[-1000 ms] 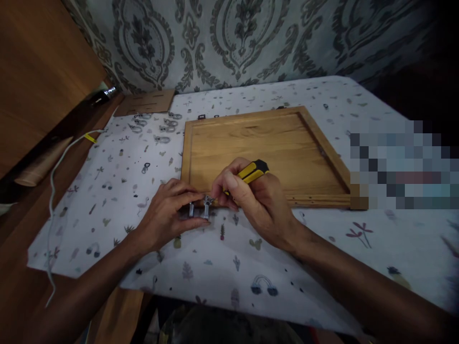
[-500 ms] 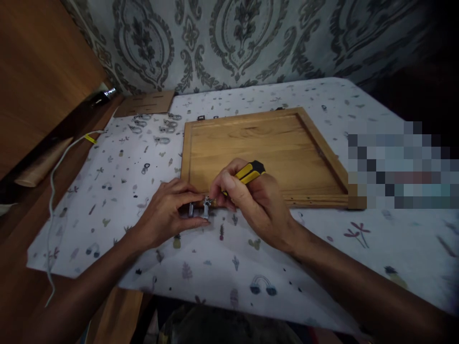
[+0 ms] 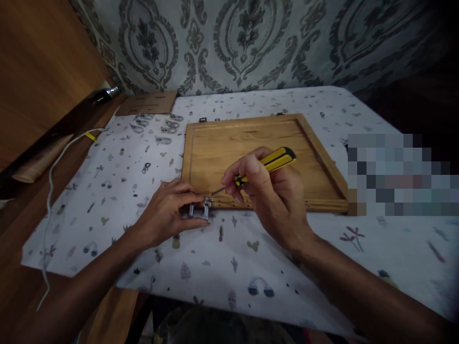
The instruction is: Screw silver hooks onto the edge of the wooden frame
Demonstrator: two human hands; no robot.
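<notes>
Farthest out on the left hand's own side, a dark wooden board [image 3: 39,57] rises, and below it lies a brown rolled sheet [image 3: 41,162]. Nearer that hand, a white cable [image 3: 65,151] with a yellow tag [image 3: 92,136] trails down beside the edge of the printed tablecloth [image 3: 77,229]. Beyond the left hand, a slotted piece of cardboard [image 3: 147,102] lies flat, and between the two is a loose group of grey looped metal fittings [image 3: 169,129]. The left hand [image 3: 159,210] has its thumb below and its fingers above, pinching a two-pronged metal fitting [image 3: 207,205] at the near edge of a framed wooden panel [image 3: 244,138]. The panel lies flat on the cloth, mostly ahead of and between the hands, its near rail dotted with small dark holes. Just to the right of the left fingertips is the tip of a yellow-and-black screwdriver [image 3: 278,160]; whether it touches the fitting I cannot tell. The right hand [image 3: 268,191] grips this tool between thumb and curled fingers, its handle slanting up over the panel. Past the right hand, a pixelated patch covers whatever lies beside the panel's corner
</notes>
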